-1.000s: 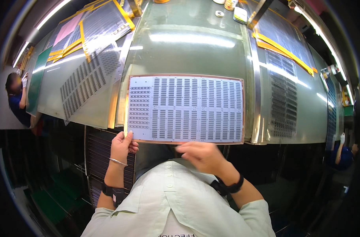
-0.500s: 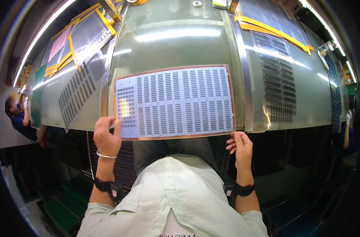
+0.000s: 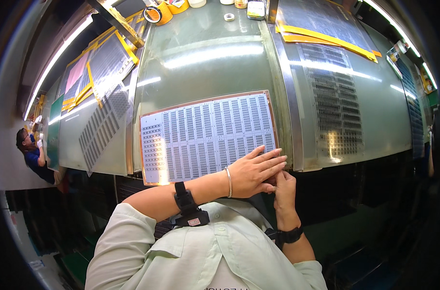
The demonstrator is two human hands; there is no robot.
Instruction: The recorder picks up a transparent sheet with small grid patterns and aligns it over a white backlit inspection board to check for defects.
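Observation:
A rectangular circuit-board panel [image 3: 187, 114] lies on the glass-topped table [image 3: 200, 82], tilted slightly, its copper-coloured edge framing rows of dark rectangular patterns and a band of crosses at the left. My left hand [image 3: 254, 172] reaches across my body to the panel's near right corner. Its fingers are stretched out over that corner, close to my right hand. Just off the corner, my right hand [image 3: 285, 191] is closed, fingers curled and bent thumb-side up; my left hand partly covers it, and what it holds, if anything, is hidden.
Patterned clear films [image 3: 336, 92] lie on the right table, with a yellow-edged sheet [image 3: 321, 41] behind. Another patterned film [image 3: 101, 130] and yellow-taped sheets [image 3: 80, 72] lie to the left. Tape rolls [image 3: 157, 15] stand at the back. A person [image 3: 34, 152] works at far left.
My left hand has left the panel's near left corner and crossed to the near right one, its fingers now spread. My right hand has curled there. The panel appears lower and more tilted.

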